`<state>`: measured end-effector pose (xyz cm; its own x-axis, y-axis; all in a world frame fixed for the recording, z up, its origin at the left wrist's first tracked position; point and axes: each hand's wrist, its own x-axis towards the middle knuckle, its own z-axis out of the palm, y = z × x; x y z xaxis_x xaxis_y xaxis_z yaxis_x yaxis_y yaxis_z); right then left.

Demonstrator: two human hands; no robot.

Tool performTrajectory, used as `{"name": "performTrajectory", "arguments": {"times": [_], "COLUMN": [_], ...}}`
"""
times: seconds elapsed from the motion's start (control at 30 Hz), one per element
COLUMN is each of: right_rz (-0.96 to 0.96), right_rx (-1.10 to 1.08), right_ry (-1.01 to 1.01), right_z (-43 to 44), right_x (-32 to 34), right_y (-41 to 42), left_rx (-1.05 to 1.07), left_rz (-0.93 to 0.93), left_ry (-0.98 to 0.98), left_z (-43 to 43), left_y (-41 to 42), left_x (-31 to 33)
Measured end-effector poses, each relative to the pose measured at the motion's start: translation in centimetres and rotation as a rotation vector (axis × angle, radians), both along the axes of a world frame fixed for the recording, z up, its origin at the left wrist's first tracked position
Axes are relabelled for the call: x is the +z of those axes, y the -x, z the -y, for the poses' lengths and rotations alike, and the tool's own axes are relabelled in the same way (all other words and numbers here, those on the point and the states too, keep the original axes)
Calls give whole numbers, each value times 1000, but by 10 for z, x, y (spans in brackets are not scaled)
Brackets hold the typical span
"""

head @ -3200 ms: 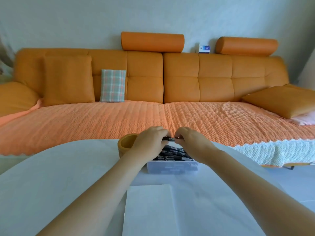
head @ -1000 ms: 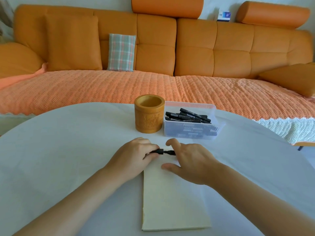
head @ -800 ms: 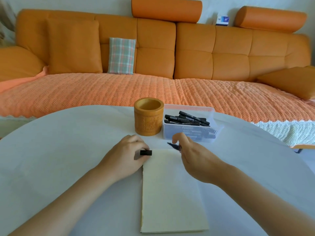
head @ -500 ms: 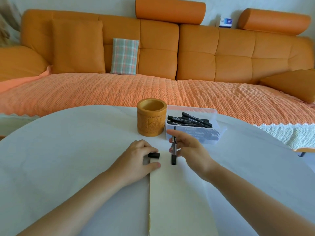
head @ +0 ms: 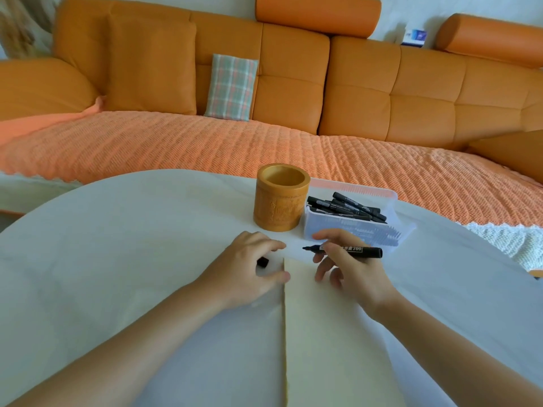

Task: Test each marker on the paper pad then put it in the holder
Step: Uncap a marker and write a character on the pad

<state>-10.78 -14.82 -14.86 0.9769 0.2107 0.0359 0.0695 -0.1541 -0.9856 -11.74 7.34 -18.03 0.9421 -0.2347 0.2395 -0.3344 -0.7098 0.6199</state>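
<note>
1. The right hand (head: 351, 270) is pinching the black uncapped marker (head: 352, 250) in its grip, just swung level near the cream paper pad's (head: 323, 333) far edge.
2. The left hand (head: 245, 273) is clutching the black cap (head: 263, 262).
3. The test stroke is likely coming next.

White round table (head: 117, 259): bamboo holder (head: 280, 198), clear plastic box (head: 338, 226) (just beside holder), paper pad (head: 323, 333) nearer.

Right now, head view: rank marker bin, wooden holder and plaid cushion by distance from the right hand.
1. Marker bin, just behind the right hand.
2. Wooden holder, behind and left, beside the bin.
3. Plaid cushion, far back on the sofa.
</note>
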Motion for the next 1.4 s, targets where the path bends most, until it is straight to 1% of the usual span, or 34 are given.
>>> {"name": "performTrajectory", "arguments": {"times": [0.13, 0.27, 0.43, 0.63, 0.8, 0.93, 1.13, 1.23, 1.4], "right_rz": [-23, -16, 61, 87, 109, 116, 146, 155, 166], "right_rx": [-20, -6, 60, 27, 32, 52, 43, 43, 89], "right_ry": [82, 136, 221, 222, 245, 244, 305, 289, 307], "right_z": [-11, -17, -22, -23, -22, -23, -20, -19, -19], "right_x": [0, -4, -5, -14, -16, -16, -18, -18, -18], "right_y": [-4, -7, -14, -16, -17, -15, -15, -15, -15], "left_rx": [-41, -30, -40, -9, -4, -2, -4, 0, -3], "left_rz": [37, 38, -22, -43, 15, -6, -32, -37, -39], "left_ry": [-82, -27, 24, 15, -61, -43, -31, -27, -28], "left_z": [5, 4, 4, 8, 13, 13, 13, 13, 13], "left_y": [2, 2, -2, -4, -3, -2, -2, -3, -3], "left_x": [-7, -10, -13, -12, -12, -12, -10, -10, -10]}}
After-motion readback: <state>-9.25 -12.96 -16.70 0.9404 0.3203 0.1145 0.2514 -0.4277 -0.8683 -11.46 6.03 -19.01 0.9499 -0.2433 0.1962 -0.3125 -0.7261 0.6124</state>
